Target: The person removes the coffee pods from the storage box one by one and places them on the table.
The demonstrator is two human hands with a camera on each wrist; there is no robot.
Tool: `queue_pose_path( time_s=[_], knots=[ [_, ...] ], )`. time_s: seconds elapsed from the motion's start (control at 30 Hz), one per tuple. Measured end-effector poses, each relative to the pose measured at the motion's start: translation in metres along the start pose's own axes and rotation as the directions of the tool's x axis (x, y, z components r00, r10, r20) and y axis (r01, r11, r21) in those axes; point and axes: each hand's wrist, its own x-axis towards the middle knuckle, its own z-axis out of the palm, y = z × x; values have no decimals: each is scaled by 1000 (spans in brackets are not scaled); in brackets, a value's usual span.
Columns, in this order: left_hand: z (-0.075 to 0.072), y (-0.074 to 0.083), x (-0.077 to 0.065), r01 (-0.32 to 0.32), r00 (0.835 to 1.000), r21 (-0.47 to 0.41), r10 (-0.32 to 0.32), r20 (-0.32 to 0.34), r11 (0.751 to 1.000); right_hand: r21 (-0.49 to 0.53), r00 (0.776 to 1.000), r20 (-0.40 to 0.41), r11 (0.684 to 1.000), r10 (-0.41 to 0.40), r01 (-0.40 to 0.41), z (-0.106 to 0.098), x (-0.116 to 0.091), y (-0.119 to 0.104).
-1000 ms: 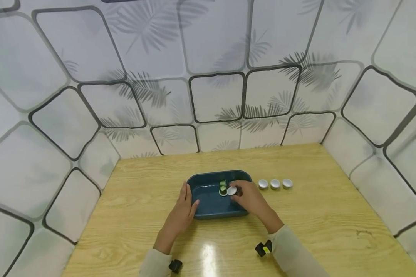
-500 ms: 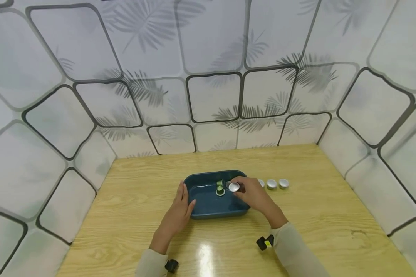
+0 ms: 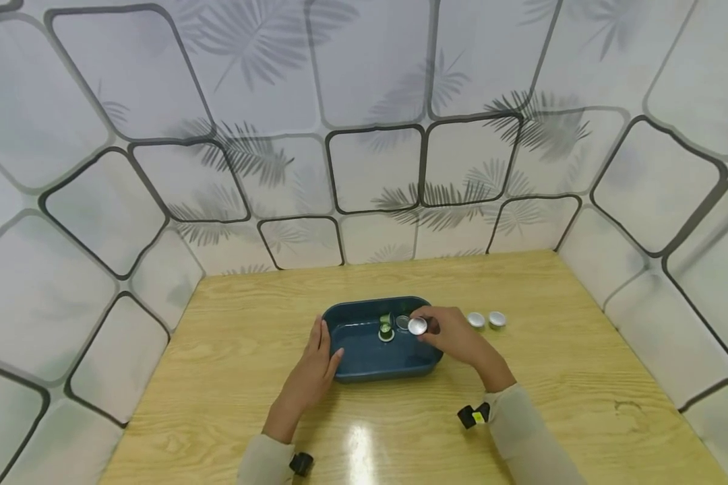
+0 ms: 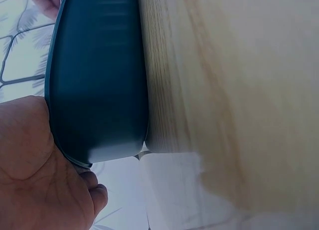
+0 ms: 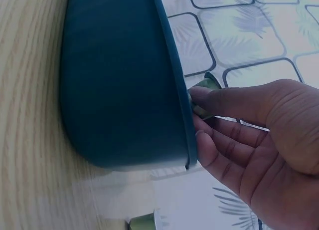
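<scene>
The green capsule (image 3: 417,326), silver-lidded, is held over the right end of the blue tray (image 3: 373,358); contact with the rim cannot be determined. It is judged light, with a fairly stiff cup and a thin lid that is the likely weak point, apt to dent under a fingertip. The smooth, tapering side could slip from a loose pinch. Best hold is at the upper wall or flange, thumb opposed to fingers, pressure kept off the lid. The right grip (image 3: 458,335) pinches the cup by its side, between thumb and fingers.

Inside the tray, near the held piece, are an inverted capsule (image 3: 385,330) standing on its pale rim, a tipped capsule (image 3: 386,319) just behind it, and a third capsule (image 3: 403,322) showing a round grey face. The left grip (image 3: 311,377) holds the tray's left end, fingers along the outer wall, thumb over the rim. To the right, two spare capsules (image 3: 497,320) stand on the bench (image 3: 558,404), lids up.

The head view alone shows the tray's contents; the wall hides them from both wrist views. The right wrist view supplies the held cup's green side, the left wrist view the palm against the rim
</scene>
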Motion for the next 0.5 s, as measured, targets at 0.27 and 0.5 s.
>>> queue_pose_path(
  time_s=[0.27, 0.5],
  knots=[
    [-1, 1, 1, -15, 1000, -11, 15, -8, 1000, -37, 999, -51, 999, 19, -20, -16, -3, 3],
    [-2, 1, 1, -11, 1000, -18, 11, -4, 1000, -30, 994, -101, 999, 33, -37, -21, -5, 11]
  ],
)
